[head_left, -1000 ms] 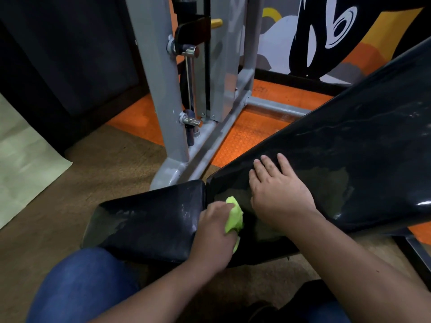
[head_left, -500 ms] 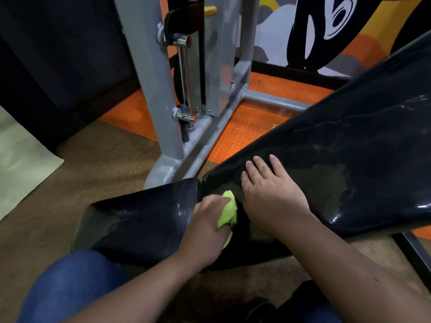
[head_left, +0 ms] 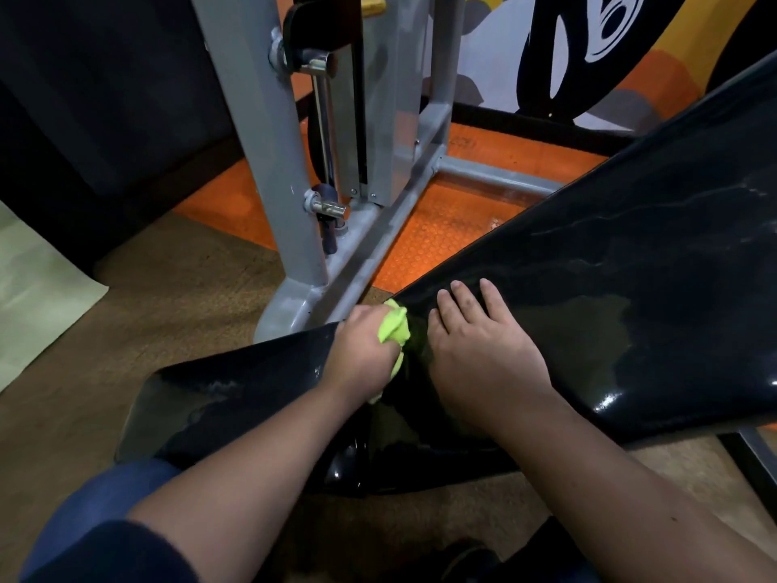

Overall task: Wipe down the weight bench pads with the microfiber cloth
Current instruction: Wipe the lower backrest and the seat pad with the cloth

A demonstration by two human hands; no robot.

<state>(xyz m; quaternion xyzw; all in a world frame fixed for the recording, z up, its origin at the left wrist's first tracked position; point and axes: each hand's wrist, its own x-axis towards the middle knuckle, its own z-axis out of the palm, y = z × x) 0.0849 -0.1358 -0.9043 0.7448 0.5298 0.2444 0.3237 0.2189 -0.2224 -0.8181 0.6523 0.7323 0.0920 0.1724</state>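
- Head view: two black pads, glossy and smooth like vinyl, meet at a narrow seam. The seat pad (head_left: 235, 397) is short and lies nearly flat, with dull smears on its sheen; the back pad (head_left: 630, 296) is long, tapers toward the seam and slopes up to the right, showing pale streaks and a wet-looking patch.
- Head view: the cloth (head_left: 395, 328) is bright yellow-green, soft and bunched into a wad. It sits at the seam, on the narrow far corner of the back pad.
- Head view: the left hand (head_left: 363, 355) has its fingers curled round the cloth, gripping it; the wad sticks out on the hand's right side.
- Head view: the right hand (head_left: 483, 351) lies flat on the back pad, fingers straight and slightly spread, holding nothing, just beside the cloth.
- Head view: behind stands a grey painted metal frame (head_left: 269, 162) of square tubing with chrome pins, on an orange studded floor mat (head_left: 441, 229); nearer is coarse brown carpet (head_left: 168, 296).
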